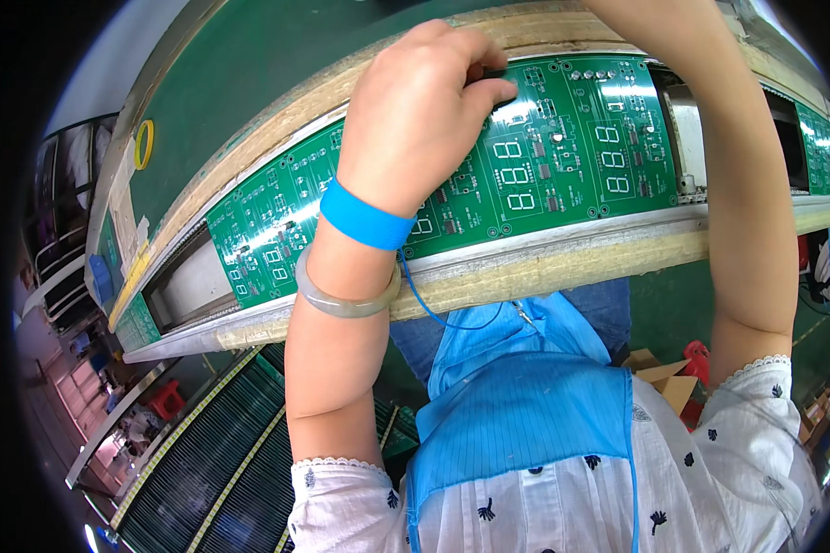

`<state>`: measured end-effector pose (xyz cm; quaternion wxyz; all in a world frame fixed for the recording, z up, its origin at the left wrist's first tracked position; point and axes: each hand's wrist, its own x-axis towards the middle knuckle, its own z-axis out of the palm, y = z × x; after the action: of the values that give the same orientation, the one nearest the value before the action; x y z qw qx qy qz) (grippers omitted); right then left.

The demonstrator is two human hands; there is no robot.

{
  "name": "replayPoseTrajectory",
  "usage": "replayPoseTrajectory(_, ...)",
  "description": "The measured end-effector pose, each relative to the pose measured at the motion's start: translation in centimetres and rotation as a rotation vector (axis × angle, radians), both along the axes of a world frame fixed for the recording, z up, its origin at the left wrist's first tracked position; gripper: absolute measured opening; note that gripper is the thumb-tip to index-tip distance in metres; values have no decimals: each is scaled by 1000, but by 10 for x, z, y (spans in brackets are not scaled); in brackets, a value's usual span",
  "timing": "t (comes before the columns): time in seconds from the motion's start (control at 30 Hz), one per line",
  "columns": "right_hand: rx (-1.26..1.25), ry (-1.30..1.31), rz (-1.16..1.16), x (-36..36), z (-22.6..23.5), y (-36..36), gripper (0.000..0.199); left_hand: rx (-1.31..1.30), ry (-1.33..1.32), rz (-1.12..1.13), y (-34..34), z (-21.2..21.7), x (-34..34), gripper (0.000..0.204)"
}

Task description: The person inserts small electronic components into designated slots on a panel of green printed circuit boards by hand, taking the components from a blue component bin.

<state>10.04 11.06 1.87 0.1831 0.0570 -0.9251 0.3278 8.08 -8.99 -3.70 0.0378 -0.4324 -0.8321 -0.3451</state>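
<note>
My left hand is over a long green circuit board panel lying in a rail track. Its thumb and forefinger are drawn together at the board's far edge. Whatever sits between the fingertips is too small or hidden to name. The panel carries white-outlined digit displays and small dark chips, and my hand covers its middle. A blue wrist strap with a thin cord and a pale bangle circle my left arm. My right forearm crosses the track at the right, and its hand passes out of the upper edge.
Wooden rails border the track. Further circuit boards lie at its right end, past a gap. A yellow tape ring is on the green surface at the far left. Racked dark boards stand below left; an opened cardboard box is below right.
</note>
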Motion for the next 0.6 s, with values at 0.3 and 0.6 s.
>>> replayPoseTrajectory(0.3,524,66,59,-64,26,-11,22,-104,185,238,14,44,-71,15)
replayPoseTrajectory(0.6,860,-165,-3,-96,-5,-34,18,-564,426,437,36,34,-115,17)
